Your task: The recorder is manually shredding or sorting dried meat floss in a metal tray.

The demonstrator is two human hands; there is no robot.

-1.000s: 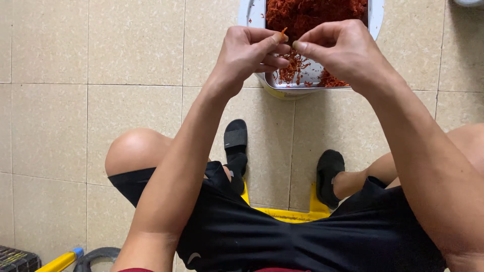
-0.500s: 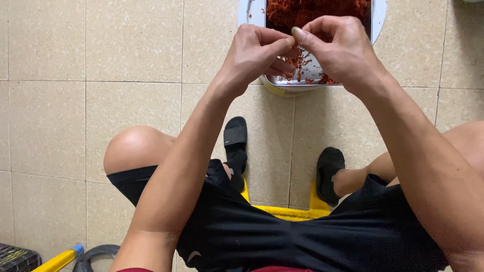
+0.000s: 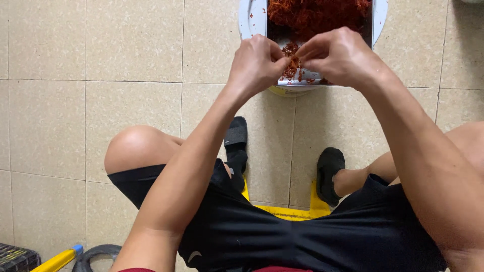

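My left hand [image 3: 257, 63] and my right hand [image 3: 340, 55] meet over the near edge of a metal tray [image 3: 302, 83] on the floor. Between the fingertips of both hands is a small clump of red shredded stuff [image 3: 291, 61], pinched from both sides. A large heap of the same red shreds [image 3: 317, 12] fills the far part of the tray. The tray rests on a round white basin [image 3: 247, 17].
I sit low on a yellow stool [image 3: 287, 211] over a beige tiled floor [image 3: 101, 75], with black slippers on my feet [image 3: 236, 146]. At the bottom left are a yellow handle [image 3: 55, 261], a dark ring and a black crate corner [image 3: 15, 259].
Both hands have stayed together over the tray's near edge while the fingers worked. The red clump between the fingertips now shows more plainly.
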